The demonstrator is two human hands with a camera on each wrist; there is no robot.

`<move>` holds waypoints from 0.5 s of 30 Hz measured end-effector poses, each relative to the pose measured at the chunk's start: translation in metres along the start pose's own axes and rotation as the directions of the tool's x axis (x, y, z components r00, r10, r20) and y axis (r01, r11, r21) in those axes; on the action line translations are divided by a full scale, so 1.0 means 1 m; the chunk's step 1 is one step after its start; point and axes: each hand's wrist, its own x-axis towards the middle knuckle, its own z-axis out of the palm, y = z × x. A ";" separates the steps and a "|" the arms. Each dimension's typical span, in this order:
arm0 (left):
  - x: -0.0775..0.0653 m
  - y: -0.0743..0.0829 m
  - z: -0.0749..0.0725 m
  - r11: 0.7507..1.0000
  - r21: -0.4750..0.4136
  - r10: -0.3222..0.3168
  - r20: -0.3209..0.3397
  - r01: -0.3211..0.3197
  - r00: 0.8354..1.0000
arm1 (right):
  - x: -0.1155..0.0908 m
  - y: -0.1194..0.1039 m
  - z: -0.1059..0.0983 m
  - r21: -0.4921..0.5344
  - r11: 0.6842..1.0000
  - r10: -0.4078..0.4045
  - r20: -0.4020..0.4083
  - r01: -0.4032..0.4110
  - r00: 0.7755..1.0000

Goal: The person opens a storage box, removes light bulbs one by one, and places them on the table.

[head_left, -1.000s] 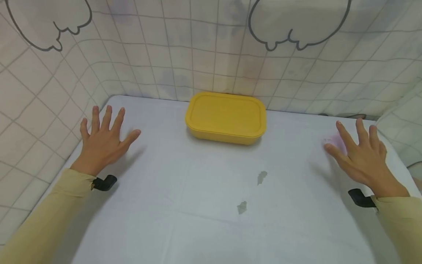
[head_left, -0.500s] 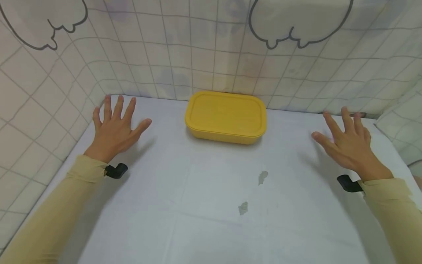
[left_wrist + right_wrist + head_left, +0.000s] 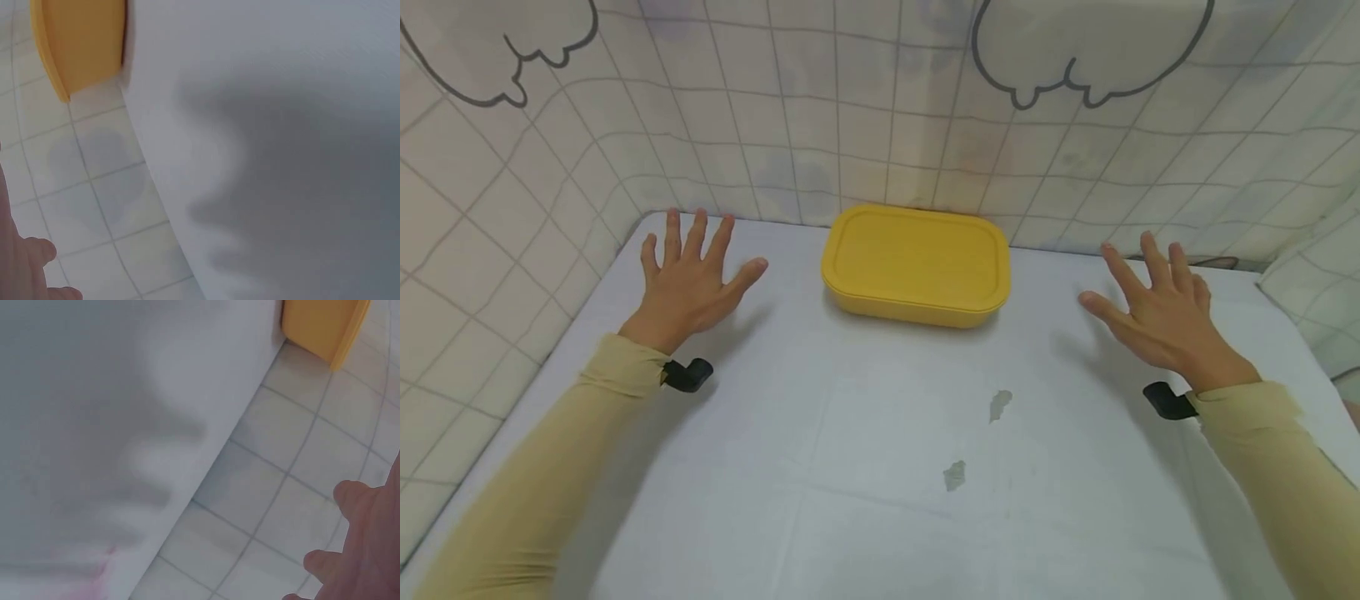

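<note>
A yellow lidded box [image 3: 916,258] stands at the back of the white table [image 3: 850,400], its lid on. To its left, my left hand [image 3: 688,287] hovers with fingers spread, touching nothing. On the other side my right hand [image 3: 1161,312] hovers too, fingers spread and holding nothing. Both hands are apart from the box and cast shadows on the tabletop. In the left wrist view, the end of the yellow box [image 3: 81,44] shows at top left, with part of the left hand [image 3: 22,256] at the edge. The right wrist view shows the box [image 3: 322,328] at top right.
A white curtain with a grid pattern [image 3: 737,117] hangs behind the table and along its left side. Two grey patches mark the tabletop, one [image 3: 1000,406] above the other [image 3: 954,476]. A dark cable [image 3: 1217,262] lies at the back right edge.
Both hands have moved inward and forward, closer to the yellow box on either side. The box has stayed in place. A pinkish patch by the right hand no longer shows in the head view.
</note>
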 end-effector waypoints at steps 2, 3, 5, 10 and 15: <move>0.002 0.005 0.001 1.000 -0.008 0.009 0.005 -0.009 1.000 | 0.003 -0.002 0.000 0.000 1.000 0.000 0.006 0.000 1.000; 0.003 0.008 0.001 1.000 -0.013 0.015 0.007 -0.015 1.000 | 0.005 -0.003 0.000 0.002 1.000 -0.001 0.007 0.001 1.000; 0.006 0.014 0.000 0.999 -0.031 0.024 0.014 -0.024 1.000 | 0.008 -0.006 -0.001 0.011 1.000 -0.005 0.007 0.005 1.000; 0.012 0.029 -0.003 0.997 -0.065 0.033 0.039 -0.031 0.999 | 0.013 -0.013 -0.001 0.018 1.000 -0.008 0.018 0.007 1.000; 0.020 0.041 0.000 0.997 -0.068 0.046 0.054 -0.042 0.997 | 0.020 -0.021 -0.001 0.022 1.000 -0.014 0.024 0.013 1.000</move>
